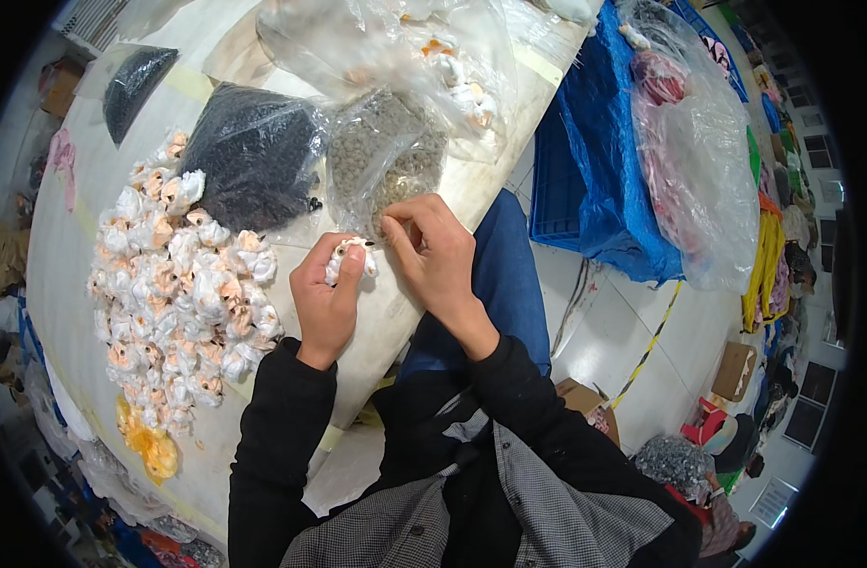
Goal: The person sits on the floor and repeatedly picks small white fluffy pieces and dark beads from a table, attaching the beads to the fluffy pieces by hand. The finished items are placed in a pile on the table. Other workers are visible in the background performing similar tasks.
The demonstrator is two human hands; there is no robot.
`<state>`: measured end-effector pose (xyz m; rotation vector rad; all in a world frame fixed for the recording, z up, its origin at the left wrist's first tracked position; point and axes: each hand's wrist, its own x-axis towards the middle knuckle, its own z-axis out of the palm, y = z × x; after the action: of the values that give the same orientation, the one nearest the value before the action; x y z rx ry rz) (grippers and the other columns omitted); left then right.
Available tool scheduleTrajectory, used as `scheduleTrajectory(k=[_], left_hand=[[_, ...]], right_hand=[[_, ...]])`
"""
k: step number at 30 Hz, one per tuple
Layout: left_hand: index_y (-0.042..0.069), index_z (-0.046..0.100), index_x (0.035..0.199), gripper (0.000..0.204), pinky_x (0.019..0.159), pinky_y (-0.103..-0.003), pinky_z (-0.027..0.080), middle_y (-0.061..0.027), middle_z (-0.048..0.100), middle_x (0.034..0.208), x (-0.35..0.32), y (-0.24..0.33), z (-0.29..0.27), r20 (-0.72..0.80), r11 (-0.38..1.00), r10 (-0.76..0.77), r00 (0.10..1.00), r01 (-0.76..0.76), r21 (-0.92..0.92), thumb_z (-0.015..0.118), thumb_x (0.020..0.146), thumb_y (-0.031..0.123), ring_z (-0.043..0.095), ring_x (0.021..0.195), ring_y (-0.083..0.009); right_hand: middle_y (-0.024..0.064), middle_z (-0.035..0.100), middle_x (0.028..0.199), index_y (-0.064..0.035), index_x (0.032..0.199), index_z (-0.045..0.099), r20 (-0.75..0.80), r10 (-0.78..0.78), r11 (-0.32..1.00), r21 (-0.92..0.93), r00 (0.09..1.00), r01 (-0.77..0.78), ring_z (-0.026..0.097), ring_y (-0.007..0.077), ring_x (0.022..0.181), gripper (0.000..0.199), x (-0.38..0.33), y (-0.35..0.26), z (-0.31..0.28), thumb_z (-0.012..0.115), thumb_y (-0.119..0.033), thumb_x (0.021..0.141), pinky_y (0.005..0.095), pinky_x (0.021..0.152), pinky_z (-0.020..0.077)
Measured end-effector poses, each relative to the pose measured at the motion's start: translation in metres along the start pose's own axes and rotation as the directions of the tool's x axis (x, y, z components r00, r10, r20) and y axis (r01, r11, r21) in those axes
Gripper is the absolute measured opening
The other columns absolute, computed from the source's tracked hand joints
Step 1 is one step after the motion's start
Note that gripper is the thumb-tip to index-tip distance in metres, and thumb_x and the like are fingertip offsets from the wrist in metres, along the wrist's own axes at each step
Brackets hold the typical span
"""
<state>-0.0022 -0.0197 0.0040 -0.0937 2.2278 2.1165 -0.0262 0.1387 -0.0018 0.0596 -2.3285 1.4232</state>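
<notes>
My left hand (322,308) grips a small white plush piece (368,262) between thumb and fingers, close to the table's near edge. A dark, eye-like spot and a small black tip show on the piece. Just to its right, my right hand (440,257) is closed in a pinch, the fingertips beside the lower end of a clear bag of small beige parts (369,142). Whatever those fingertips hold is too small to make out. Left of both hands lies a big heap of similar white and peach plush pieces (192,284).
A clear bag of small black parts (249,156) sits behind the heap, with a smaller one (140,85) farther left. Yellow plush (149,443) lies at the heap's near end. Right of the table stands a blue crate (554,189) with blue sheeting and plastic bags.
</notes>
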Motion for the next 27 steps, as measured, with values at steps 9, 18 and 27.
scheduleTrajectory(k=[9,18,27], left_hand=[[-0.004,0.069,0.103,0.022,0.074,-0.025,0.046,-0.0006,0.066,0.085,-0.001,0.004,-0.001,-0.008,1.0,0.008,1.0,-0.008,0.011,0.067,0.101,0.017,0.055,0.08,-0.0066],[-0.003,0.068,0.1,0.023,0.073,-0.025,0.046,-0.0004,0.066,0.084,0.002,0.003,-0.004,-0.01,0.999,-0.003,1.0,0.002,-0.054,0.067,0.101,0.02,0.055,0.081,-0.0063],[-0.003,0.068,0.1,0.023,0.071,-0.026,0.047,-0.002,0.067,0.081,0.002,0.005,-0.003,-0.003,0.999,0.0,1.0,0.0,0.036,0.068,0.101,0.02,0.056,0.078,-0.0067]], right_hand=[[0.0002,0.065,0.088,-0.0013,0.096,0.07,0.088,0.123,0.966,0.219,0.989,-0.14,0.055,0.0044,0.066,0.005,0.002,0.002,-0.008,0.073,-0.003,0.094,0.0221,0.057,0.0422],[0.001,0.068,0.09,0.0013,0.106,0.068,0.489,0.238,0.521,0.665,0.839,-0.535,0.06,0.0059,0.075,0.012,-0.009,-0.009,-0.013,0.073,-0.007,0.099,0.0227,0.068,0.0493],[0.0039,0.069,0.089,0.0021,0.108,0.068,0.373,0.216,0.798,0.465,0.902,-0.383,0.063,0.0088,0.077,0.011,-0.011,-0.013,-0.012,0.072,-0.004,0.099,0.0244,0.071,0.0512]])
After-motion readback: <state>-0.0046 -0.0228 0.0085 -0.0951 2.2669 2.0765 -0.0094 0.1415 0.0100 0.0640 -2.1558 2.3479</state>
